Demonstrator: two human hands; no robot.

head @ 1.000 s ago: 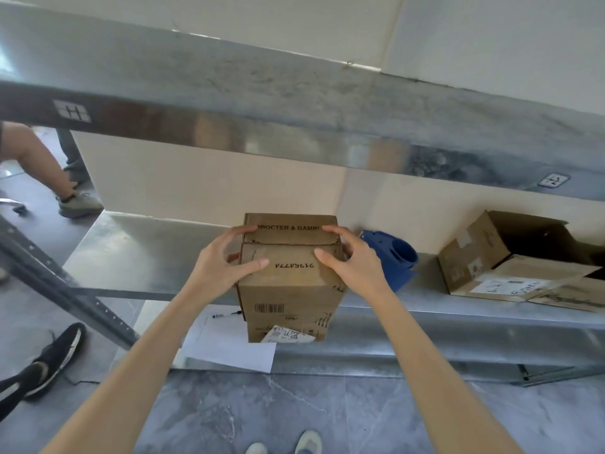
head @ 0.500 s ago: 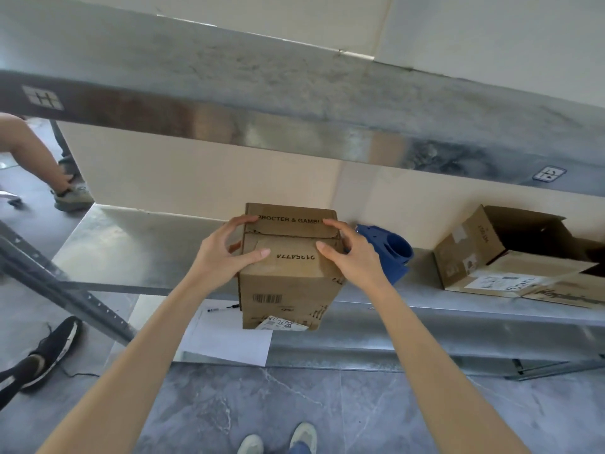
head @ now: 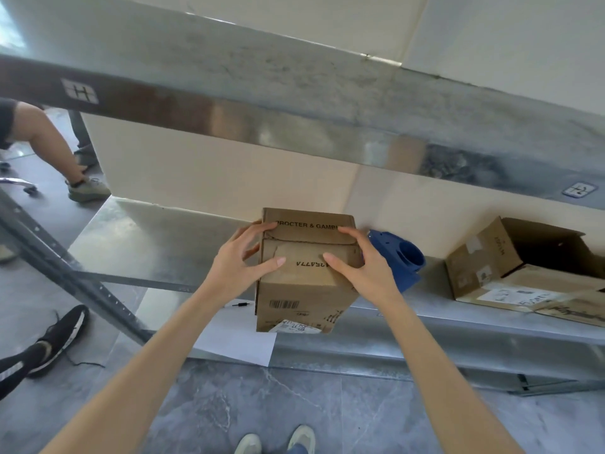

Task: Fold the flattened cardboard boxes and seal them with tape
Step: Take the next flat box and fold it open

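Observation:
A small brown cardboard box [head: 304,296] with printed lettering and a barcode stands at the front edge of the lower metal shelf [head: 137,244], its top flaps folded down. My left hand [head: 240,265] grips its left top edge, thumb on the near flap and fingers on the far flap. On the other side, my right hand [head: 363,265] grips the right top edge the same way. A blue tape dispenser [head: 401,260] lies on the shelf just right of the box, partly behind my right hand.
An open cardboard box [head: 523,267] with labels lies at the right of the shelf. An upper metal shelf [head: 294,103] hangs overhead. White paper [head: 235,339] and a pen [head: 240,304] lie below the box. Other people's legs [head: 42,342] stand at left. My shoes [head: 278,442] are below.
The view has shifted slightly. Both hands keep their hold on the box top, and the box has stayed in place on the shelf edge.

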